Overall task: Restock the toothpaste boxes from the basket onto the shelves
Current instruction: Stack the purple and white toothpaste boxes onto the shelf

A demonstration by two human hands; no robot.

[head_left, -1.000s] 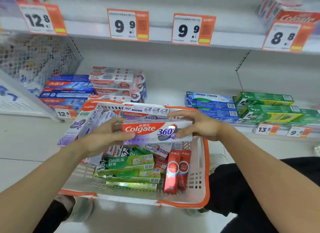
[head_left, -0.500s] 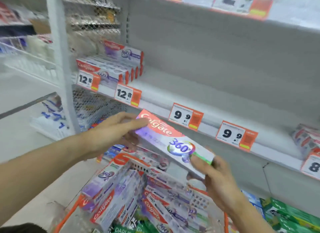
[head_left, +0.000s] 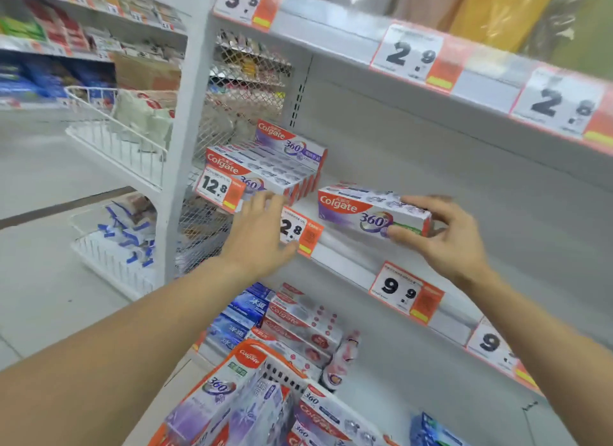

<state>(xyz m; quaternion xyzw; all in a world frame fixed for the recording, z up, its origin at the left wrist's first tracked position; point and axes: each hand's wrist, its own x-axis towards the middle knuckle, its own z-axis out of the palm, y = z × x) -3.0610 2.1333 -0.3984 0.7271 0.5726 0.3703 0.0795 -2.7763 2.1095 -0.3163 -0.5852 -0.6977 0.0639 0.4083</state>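
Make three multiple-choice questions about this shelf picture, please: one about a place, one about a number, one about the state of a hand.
1. Where is the toothpaste box that the right hand holds?
A. in the basket
B. at the shelf with the 12.8 tags, right of the stack
C. on the floor

2. What price is on the tag below the right wrist?
A. 9.9
B. 5.5
C. 2.9

3. What is the left hand doing?
A. gripping a box
B. holding the basket rim
C. reaching open toward the stack, holding nothing

Answers:
1 B: the box is level with that shelf, beside the stacked boxes.
2 A: the tag reads 9.9.
3 C: its fingers are straight, nothing between them.
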